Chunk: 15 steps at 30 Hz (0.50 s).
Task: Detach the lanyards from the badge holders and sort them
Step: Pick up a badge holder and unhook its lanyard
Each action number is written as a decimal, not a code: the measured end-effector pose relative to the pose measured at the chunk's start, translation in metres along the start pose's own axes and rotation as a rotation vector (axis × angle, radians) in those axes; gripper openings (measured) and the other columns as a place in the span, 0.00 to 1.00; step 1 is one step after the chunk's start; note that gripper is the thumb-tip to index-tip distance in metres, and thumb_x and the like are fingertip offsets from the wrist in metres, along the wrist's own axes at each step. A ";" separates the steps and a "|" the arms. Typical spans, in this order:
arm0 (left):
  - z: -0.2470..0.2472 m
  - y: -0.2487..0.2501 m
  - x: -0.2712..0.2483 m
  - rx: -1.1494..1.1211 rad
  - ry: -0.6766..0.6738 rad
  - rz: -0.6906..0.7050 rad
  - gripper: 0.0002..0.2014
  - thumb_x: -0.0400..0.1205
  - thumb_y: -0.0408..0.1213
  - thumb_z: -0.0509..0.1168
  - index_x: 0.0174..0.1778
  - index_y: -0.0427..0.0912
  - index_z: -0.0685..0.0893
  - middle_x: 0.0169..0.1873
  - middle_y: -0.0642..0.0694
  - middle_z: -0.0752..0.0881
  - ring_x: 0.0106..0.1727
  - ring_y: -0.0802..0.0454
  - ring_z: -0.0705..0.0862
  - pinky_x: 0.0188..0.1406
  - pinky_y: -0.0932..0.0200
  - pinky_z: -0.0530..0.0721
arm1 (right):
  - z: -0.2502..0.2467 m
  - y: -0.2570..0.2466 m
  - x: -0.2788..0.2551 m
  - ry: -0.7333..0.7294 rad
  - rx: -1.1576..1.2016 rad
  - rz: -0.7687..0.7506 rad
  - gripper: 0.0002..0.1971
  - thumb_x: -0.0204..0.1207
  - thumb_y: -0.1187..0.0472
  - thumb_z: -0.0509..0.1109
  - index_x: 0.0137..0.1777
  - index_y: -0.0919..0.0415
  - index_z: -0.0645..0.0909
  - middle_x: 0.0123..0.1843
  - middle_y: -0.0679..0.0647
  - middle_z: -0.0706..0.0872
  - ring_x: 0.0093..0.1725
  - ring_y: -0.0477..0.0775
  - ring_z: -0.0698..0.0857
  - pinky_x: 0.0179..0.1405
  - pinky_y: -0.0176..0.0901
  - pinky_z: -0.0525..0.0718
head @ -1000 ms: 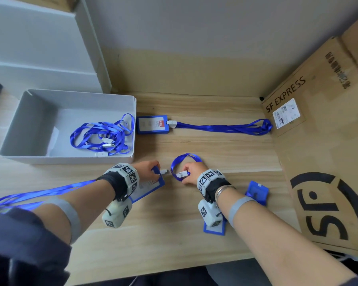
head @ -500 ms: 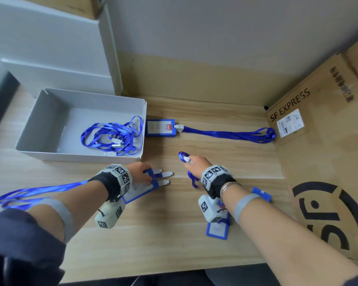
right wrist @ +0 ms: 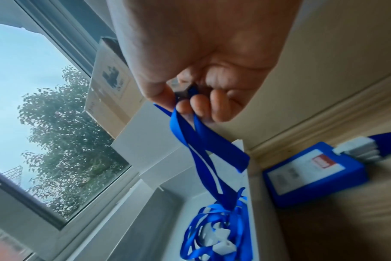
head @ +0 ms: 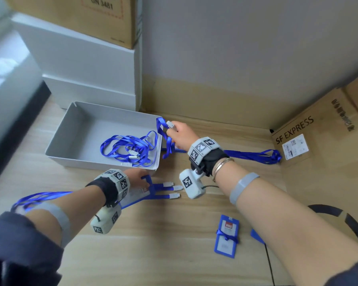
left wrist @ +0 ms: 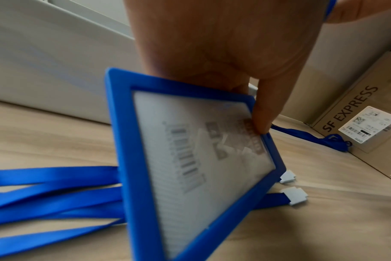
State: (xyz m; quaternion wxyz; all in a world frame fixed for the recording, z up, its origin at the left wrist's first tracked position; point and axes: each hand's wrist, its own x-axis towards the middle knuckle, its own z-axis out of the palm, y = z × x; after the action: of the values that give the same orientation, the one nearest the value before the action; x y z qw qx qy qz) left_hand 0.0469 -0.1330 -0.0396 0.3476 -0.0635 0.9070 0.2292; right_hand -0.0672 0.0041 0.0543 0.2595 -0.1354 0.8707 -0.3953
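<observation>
The right hand is raised over the near right corner of the grey tray, fingers curled around a detached blue lanyard. The white clip end of this lanyard projects above the fingers, and its ribbon loops hang down just beside the tray's right wall. In the right wrist view the thumb and fingers pinch the ribbon, which hangs toward the tray interior.

Inside the tray, a pile of loose lanyards lies against the right wall, with white clips among the ribbons.

The left hand rests on the worktop just in front of the tray. Its thumb and fingers grip a blue badge holder by its upper edge; the holder is tilted, with its lower edge toward the worktop. Several blue lanyard straps pass beneath the holder, and their white clip ends lie on the worktop just beyond it. The straps trail back past the left forearm.

A further badge holder with its lanyard attached lies on the worktop beside the tray's right wall; its ribbon extends to the cardboard box marked SF EXPRESS. Two separated badge holders lie on the worktop near the right forearm, one partly hidden by it.
</observation>
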 end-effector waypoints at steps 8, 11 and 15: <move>-0.006 -0.030 -0.010 -0.048 -0.032 -0.038 0.05 0.72 0.45 0.64 0.42 0.55 0.82 0.36 0.54 0.79 0.47 0.48 0.82 0.56 0.52 0.81 | 0.051 -0.018 0.025 -0.136 -0.075 0.000 0.21 0.80 0.65 0.63 0.72 0.67 0.70 0.56 0.63 0.81 0.29 0.45 0.79 0.26 0.27 0.81; -0.006 -0.037 -0.012 -0.050 -0.030 -0.031 0.03 0.73 0.44 0.64 0.35 0.59 0.79 0.31 0.57 0.76 0.43 0.51 0.79 0.50 0.55 0.78 | 0.059 -0.006 0.027 -0.169 -0.093 0.003 0.20 0.79 0.65 0.66 0.70 0.64 0.73 0.70 0.58 0.78 0.37 0.55 0.86 0.41 0.35 0.85; -0.006 -0.040 -0.008 -0.052 -0.048 -0.013 0.03 0.73 0.46 0.64 0.34 0.60 0.79 0.34 0.55 0.78 0.44 0.49 0.80 0.52 0.53 0.80 | 0.056 0.014 0.022 -0.127 -0.071 0.035 0.15 0.79 0.67 0.65 0.65 0.65 0.78 0.57 0.57 0.84 0.31 0.48 0.82 0.35 0.33 0.83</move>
State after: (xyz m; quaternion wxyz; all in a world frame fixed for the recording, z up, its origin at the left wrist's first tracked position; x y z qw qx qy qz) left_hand 0.0605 -0.1716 -0.0452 0.3689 -0.0729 0.8917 0.2518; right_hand -0.0549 -0.0310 0.0056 0.3161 -0.1540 0.8682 -0.3501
